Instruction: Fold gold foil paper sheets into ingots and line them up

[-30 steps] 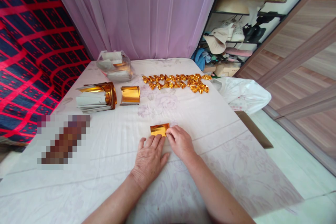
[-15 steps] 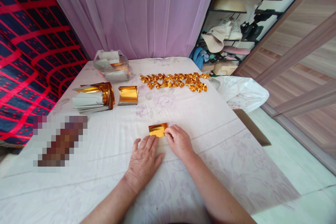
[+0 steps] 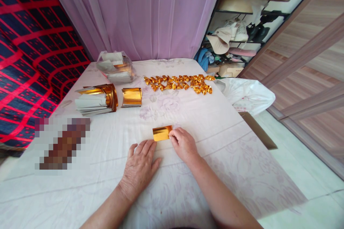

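Right hand (image 3: 183,144) grip pins gold foil (image 3: 161,133); white floral tablecloth (image 3: 204,121), purple curtain (image 3: 150,10).

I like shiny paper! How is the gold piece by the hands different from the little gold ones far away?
The gold piece lies flat, one rectangle; the folded gold pieces are small, pointed, many in rows. The right hand touches the gold piece; nothing touches the folded ones. Both are shiny gold.

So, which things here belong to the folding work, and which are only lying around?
In use: gold sheet under right hand; left hand flat beside it; folded gold pieces; gold sheet stacks.
Lying about: plastic bag; hats on the rack; curtain.
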Demonstrator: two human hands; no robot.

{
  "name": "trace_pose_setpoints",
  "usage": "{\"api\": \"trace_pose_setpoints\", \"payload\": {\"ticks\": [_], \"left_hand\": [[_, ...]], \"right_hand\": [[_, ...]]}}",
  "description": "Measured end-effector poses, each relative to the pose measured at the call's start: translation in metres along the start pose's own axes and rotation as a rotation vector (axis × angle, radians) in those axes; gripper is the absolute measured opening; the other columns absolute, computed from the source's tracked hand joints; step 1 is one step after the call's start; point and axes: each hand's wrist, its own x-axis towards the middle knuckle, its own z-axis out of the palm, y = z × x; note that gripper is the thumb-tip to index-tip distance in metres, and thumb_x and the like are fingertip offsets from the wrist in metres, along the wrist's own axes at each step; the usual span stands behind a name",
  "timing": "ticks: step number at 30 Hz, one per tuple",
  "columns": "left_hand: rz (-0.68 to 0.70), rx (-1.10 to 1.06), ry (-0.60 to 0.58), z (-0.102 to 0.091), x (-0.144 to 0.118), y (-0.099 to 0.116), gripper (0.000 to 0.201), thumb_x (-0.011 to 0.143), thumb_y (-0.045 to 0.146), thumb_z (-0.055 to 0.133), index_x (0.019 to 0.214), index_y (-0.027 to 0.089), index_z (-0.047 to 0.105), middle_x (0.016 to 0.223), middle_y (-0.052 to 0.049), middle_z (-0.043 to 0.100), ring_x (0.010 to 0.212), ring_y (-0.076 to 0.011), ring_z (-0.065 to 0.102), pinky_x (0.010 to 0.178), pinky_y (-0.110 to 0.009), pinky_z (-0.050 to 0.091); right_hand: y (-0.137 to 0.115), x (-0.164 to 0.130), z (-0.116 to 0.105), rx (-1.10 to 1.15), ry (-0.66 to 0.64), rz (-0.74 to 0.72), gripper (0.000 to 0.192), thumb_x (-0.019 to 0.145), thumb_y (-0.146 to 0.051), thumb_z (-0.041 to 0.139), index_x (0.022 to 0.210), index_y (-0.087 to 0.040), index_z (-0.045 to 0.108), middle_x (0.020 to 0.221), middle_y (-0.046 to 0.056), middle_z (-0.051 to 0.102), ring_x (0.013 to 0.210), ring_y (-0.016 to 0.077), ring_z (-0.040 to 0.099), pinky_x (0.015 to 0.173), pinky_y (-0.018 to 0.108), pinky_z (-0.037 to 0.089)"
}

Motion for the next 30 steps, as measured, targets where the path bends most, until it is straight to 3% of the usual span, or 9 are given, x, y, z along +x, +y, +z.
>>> {"api": "trace_pose_setpoints", "payload": {"ticks": [5,8,14,23,30], "left_hand": [[-0.010,-0.005,-0.010,0.000,-0.001,-0.001,0.037,0.092,0.035,0.049,0.120,0.015,0.062,0.122,-0.012,0.065,0.112,-0.0281,0.058,0.096,-0.047,0.039],[-0.026,0.002,-0.026,0.000,0.000,0.000,0.038,0.091,0.035,0.048,0.120,0.015,0.062,0.123,-0.012,0.065,0.114,-0.0284,0.057,0.097,-0.048,0.039],[-0.010,0.023,-0.031,0.002,0.001,-0.001,0.040,0.090,0.035,0.048,0.123,0.017,0.061,0.136,-0.010,0.058,0.126,-0.0306,0.050,0.100,-0.050,0.037],[-0.042,0.016,-0.056,-0.002,0.003,-0.002,0.035,0.090,0.038,0.051,0.117,0.019,0.063,0.132,-0.007,0.061,0.125,-0.0311,0.051,0.100,-0.052,0.037],[-0.045,0.013,-0.056,0.001,0.001,-0.005,0.038,0.091,0.041,0.050,0.120,0.020,0.062,0.130,-0.008,0.062,0.124,-0.0301,0.051,0.102,-0.050,0.037]], "right_hand": [[-0.004,0.000,0.000,-0.027,0.009,0.012,0.012,0.084,-0.013,0.053,0.083,-0.022,0.060,0.083,0.001,0.062,0.079,0.0157,0.056,0.071,0.026,0.039],[-0.013,0.002,0.000,-0.099,0.014,0.030,0.003,0.084,-0.023,0.059,0.081,-0.021,0.059,0.082,0.003,0.060,0.078,0.0174,0.056,0.071,0.028,0.039],[-0.037,0.007,0.000,-0.266,-0.007,0.165,0.029,0.079,-0.047,0.068,0.081,-0.020,0.057,0.083,0.007,0.059,0.078,0.0225,0.056,0.068,0.033,0.039],[-0.014,0.004,0.000,-0.087,-0.034,0.119,0.004,0.082,-0.020,0.063,0.085,-0.021,0.061,0.087,0.003,0.063,0.082,0.0181,0.058,0.074,0.029,0.042],[0.009,0.004,-0.002,0.122,-0.035,0.062,0.020,0.079,-0.005,0.054,0.083,-0.022,0.064,0.087,0.001,0.065,0.079,0.0144,0.059,0.073,0.025,0.045]]}}
